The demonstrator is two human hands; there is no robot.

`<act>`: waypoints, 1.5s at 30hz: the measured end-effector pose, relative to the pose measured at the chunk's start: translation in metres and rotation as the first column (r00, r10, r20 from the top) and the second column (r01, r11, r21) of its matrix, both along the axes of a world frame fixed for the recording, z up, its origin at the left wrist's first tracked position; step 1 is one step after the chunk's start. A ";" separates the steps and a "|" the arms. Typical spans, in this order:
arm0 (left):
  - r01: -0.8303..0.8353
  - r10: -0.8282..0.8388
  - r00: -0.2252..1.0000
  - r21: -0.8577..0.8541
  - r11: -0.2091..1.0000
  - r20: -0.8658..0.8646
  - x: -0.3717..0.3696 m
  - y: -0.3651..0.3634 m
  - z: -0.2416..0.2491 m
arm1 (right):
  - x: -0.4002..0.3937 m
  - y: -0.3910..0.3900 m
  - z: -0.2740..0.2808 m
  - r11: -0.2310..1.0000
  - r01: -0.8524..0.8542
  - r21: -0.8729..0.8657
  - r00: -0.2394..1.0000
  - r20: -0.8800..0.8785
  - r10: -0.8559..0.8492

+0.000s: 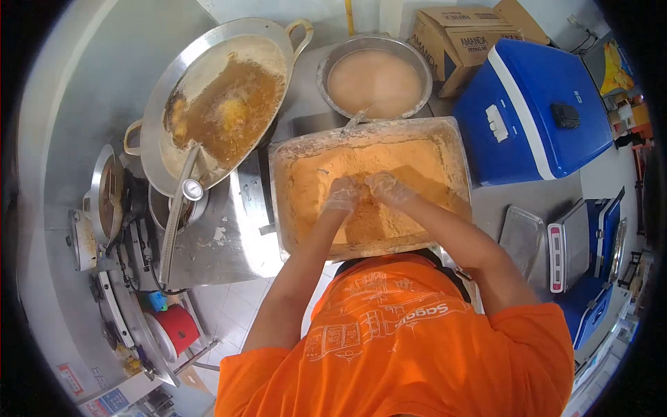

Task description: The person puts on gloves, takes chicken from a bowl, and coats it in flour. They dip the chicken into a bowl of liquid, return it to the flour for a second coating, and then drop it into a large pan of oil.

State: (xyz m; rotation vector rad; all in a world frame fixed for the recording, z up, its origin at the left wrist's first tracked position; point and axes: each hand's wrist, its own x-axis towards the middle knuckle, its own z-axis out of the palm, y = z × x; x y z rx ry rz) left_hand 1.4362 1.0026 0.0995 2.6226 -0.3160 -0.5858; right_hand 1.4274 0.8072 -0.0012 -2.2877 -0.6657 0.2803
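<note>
A wide metal tray holds orange-tan powder. Both my hands wear clear, flour-dusted gloves and are down at the powder near the tray's middle, close together. The fingers of my left hand curl at a lump of coated stuff, too small to make out. Beside it, my right hand has its fingers bent around or against something at the same spot. Behind the tray stands a metal bowl of pale pinkish liquid, with a coated utensil handle between bowl and tray.
At the left, a large wok of bubbling oil holds frying pieces and a long-handled metal tool with a round dial. A blue cooler and cardboard boxes stand at the right, near an empty metal tray and a scale.
</note>
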 end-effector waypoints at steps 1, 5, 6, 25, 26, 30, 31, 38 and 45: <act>0.050 -0.051 0.998 0.010 0.999 0.032 -0.007 -0.002 0.012 | -0.004 -0.004 0.026 0.988 -0.010 -0.153 0.998 0.066 0.021; 0.031 -0.034 0.998 0.039 0.999 0.059 -0.021 -0.008 -0.049 | -0.032 0.005 0.085 0.963 0.069 -0.260 0.997 0.003 -0.071; -0.027 0.026 0.999 0.044 0.999 0.035 -0.025 -0.009 -0.077 | -0.036 0.011 0.080 0.961 0.085 -0.262 0.995 -0.034 -0.097; -0.280 0.278 0.959 -0.029 0.959 -0.058 -0.013 0.019 -0.036 | 0.017 0.037 0.118 0.553 -0.412 -0.725 0.888 -0.183 0.422; -0.324 0.318 0.942 -0.043 0.945 -0.110 -0.017 0.016 -0.003 | 0.020 0.035 0.107 0.783 -0.307 -0.541 0.950 -0.218 0.222; 0.319 -0.241 0.912 0.204 0.926 -0.333 -0.032 0.048 0.001 | -0.027 -0.007 0.019 0.783 0.219 -0.582 0.862 0.492 0.125; 0.331 -0.241 0.874 0.153 0.931 -0.421 -0.037 0.042 0.031 | -0.033 -0.004 0.038 0.739 0.166 -0.653 0.930 0.352 0.102; -0.156 0.143 0.918 -0.004 0.988 -0.371 -0.063 0.002 0.040 | -0.045 -0.002 0.099 0.979 -0.061 -0.192 0.856 -0.515 -0.048; -0.280 0.277 0.956 -0.021 0.960 -0.092 0.007 -0.007 0.008 | -0.002 0.045 0.086 0.972 0.176 -0.157 0.982 -0.036 -0.183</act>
